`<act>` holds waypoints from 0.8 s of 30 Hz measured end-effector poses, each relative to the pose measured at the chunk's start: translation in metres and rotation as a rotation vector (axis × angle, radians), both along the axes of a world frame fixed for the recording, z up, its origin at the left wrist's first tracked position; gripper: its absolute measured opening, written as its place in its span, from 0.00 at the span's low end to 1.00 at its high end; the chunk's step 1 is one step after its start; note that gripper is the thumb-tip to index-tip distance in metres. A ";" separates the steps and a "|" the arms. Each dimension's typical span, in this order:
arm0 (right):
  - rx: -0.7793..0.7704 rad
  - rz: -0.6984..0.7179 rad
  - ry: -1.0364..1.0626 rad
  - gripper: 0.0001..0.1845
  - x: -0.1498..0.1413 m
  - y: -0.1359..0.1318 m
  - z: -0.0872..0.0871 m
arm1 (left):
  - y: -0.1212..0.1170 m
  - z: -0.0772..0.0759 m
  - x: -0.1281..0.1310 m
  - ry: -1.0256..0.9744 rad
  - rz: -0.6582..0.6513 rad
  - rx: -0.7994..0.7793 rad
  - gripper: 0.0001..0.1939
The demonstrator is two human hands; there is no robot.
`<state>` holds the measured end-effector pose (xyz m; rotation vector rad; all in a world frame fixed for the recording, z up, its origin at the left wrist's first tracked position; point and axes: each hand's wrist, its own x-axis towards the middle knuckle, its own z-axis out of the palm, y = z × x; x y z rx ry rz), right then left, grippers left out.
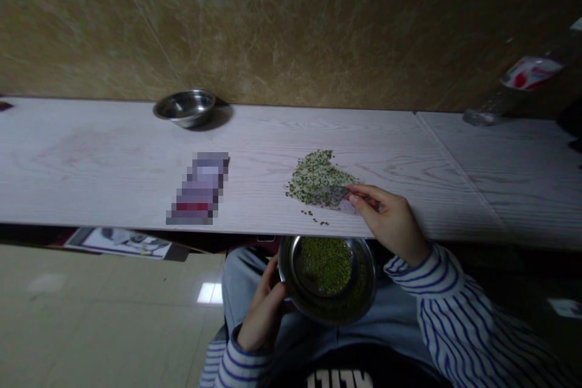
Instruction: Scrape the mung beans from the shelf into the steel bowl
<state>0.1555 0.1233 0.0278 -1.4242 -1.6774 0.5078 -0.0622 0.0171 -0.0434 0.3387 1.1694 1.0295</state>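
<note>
My left hand [267,305] grips the left rim of a steel bowl [362,303], its thumb over the edge. Green beans [325,264], like mung beans, cover the bowl's bottom. It is held over my lap, just below the table's front edge. On the table lies a spread pile of green beans mixed with white grains [313,176], probably rice. My right hand [386,215] pinches a thin, greyish, partly see-through piece [334,195] at the pile's near right side; its exact kind is unclear. A few loose beans [318,218] lie between pile and edge.
An empty steel bowl [185,108] stands near the wall at back left. A blurred-out phone-like object [199,189] lies left of the pile. A clear plastic bottle [513,88] with a red and white label is at back right. Under the table sits a shelf with printed paper [122,241].
</note>
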 end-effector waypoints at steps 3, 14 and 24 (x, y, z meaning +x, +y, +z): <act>-0.004 0.001 0.012 0.13 0.000 0.002 0.001 | 0.000 0.001 -0.001 0.018 0.003 0.007 0.35; -0.029 0.137 -0.024 0.12 -0.008 0.006 0.001 | 0.003 0.009 -0.008 0.019 0.035 -0.018 0.37; -0.049 0.157 -0.026 0.12 -0.010 0.004 0.005 | 0.003 0.007 -0.012 0.014 0.068 -0.016 0.36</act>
